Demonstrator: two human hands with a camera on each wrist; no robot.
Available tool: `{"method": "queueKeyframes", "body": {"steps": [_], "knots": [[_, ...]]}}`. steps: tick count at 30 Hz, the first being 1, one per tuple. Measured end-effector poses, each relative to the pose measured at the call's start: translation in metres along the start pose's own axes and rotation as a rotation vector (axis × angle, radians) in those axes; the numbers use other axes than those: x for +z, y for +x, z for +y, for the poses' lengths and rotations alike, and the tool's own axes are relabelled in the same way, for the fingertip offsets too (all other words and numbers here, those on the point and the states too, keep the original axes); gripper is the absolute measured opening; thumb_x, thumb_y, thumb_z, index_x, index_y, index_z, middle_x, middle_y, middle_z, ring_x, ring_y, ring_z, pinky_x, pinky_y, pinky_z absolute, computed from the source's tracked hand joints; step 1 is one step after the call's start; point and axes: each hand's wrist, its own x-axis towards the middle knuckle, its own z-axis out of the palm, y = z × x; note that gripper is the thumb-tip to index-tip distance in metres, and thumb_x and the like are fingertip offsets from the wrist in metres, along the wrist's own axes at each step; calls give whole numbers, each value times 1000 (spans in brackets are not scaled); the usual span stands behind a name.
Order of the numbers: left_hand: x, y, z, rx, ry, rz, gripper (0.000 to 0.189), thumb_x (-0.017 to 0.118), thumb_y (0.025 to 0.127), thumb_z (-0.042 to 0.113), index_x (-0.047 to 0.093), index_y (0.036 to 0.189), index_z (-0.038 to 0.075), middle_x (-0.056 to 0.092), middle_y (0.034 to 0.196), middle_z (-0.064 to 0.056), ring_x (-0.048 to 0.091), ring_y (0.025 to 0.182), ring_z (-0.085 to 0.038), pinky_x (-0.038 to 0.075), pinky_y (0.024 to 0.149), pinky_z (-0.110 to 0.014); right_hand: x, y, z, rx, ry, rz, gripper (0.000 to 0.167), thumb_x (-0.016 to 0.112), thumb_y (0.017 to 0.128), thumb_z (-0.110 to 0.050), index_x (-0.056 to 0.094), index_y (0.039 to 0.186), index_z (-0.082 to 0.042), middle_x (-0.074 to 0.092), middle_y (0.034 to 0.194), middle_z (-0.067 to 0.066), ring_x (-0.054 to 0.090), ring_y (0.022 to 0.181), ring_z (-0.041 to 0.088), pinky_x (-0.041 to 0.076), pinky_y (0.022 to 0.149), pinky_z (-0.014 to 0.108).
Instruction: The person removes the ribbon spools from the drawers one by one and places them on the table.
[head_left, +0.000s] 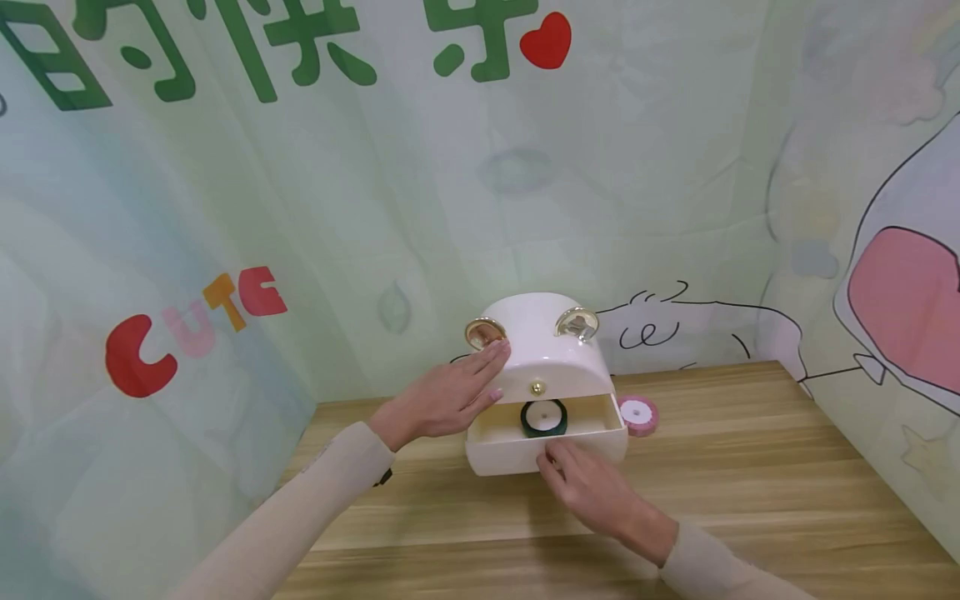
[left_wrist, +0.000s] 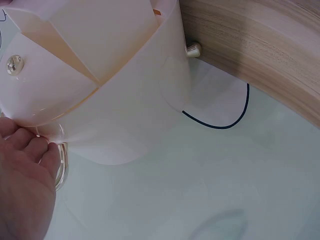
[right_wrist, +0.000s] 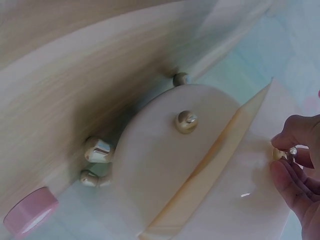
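A glossy white drawer box with two gold ear-shaped rings on top stands on the table. Its drawer is pulled out, and inside lies a roll of dark green ribbon with a white core. My left hand rests with fairly straight fingers against the box's upper left side, just below one ear. With thumb and fingertips, my right hand pinches the small gold knob on the drawer front. In the right wrist view, another gold knob shows on the front beneath that drawer.
A roll of pink ribbon lies on the wood-grain table, close to the box's right side. Behind and at both sides hangs a printed cloth backdrop with letters and cartoon drawings. Gold feet hold up the box.
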Motion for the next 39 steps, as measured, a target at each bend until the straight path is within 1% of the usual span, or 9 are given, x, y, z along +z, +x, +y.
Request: {"method": "queueKeyframes", "body": {"steps": [6, 11, 17, 21, 23, 26, 36, 39], "knots": [[0, 0, -1, -8, -4, -4, 67, 37, 114, 40, 19, 168, 5, 19, 177, -11, 26, 163, -26, 34, 129, -45, -9, -2, -8, -31, -12, 42, 48, 23, 112, 2, 71, 104, 1, 64, 99, 11, 62, 83, 19, 57, 68, 25], [0, 0, -1, -21, -15, -12, 67, 36, 114, 41, 17, 168, 6, 18, 177, -10, 25, 164, -25, 34, 129, -45, -16, -3, -14, -30, 5, 72, 47, 26, 111, 2, 72, 103, 0, 66, 100, 12, 66, 85, 20, 59, 68, 26], [1, -1, -1, -32, -24, -11, 67, 35, 114, 42, 16, 168, 7, 18, 177, -9, 24, 164, -25, 33, 129, -45, -20, -7, -22, -32, 36, 113, 42, 31, 110, 3, 72, 103, 1, 65, 100, 12, 64, 84, 21, 58, 68, 27], [2, -2, -1, -30, -28, -12, 68, 35, 114, 43, 16, 168, 7, 18, 177, -9, 25, 164, -25, 34, 129, -45, -23, -10, -27, -39, 24, 139, 42, 31, 109, 4, 73, 102, 1, 67, 100, 14, 66, 86, 23, 60, 70, 30], [3, -2, 0, -32, -25, -15, 68, 35, 114, 43, 16, 169, 8, 17, 177, -9, 25, 164, -25, 34, 129, -45, -25, -12, -28, -36, 17, 138, 43, 31, 109, 4, 73, 101, 2, 67, 100, 15, 67, 87, 24, 61, 71, 31], [4, -1, 0, -34, -28, -14, 68, 36, 114, 44, 16, 169, 7, 17, 177, -9, 25, 164, -26, 34, 129, -45, -28, -13, -30, -22, 6, 116, 45, 29, 110, 4, 72, 101, 1, 67, 102, 15, 67, 89, 24, 62, 74, 30], [1, 0, 0, -37, -32, -15, 69, 36, 114, 44, 15, 169, 7, 16, 178, -9, 23, 164, -26, 32, 130, -45, -32, -14, -31, 1, -6, 87, 45, 27, 110, 3, 72, 103, 0, 67, 102, 13, 67, 91, 23, 62, 76, 30], [1, 1, -1, -35, -33, -16, 69, 36, 114, 44, 15, 169, 7, 16, 178, -9, 23, 164, -26, 32, 130, -45, -31, -15, -31, 0, -6, 97, 46, 26, 109, 4, 71, 103, 0, 67, 102, 14, 68, 91, 23, 62, 76, 30]]}}
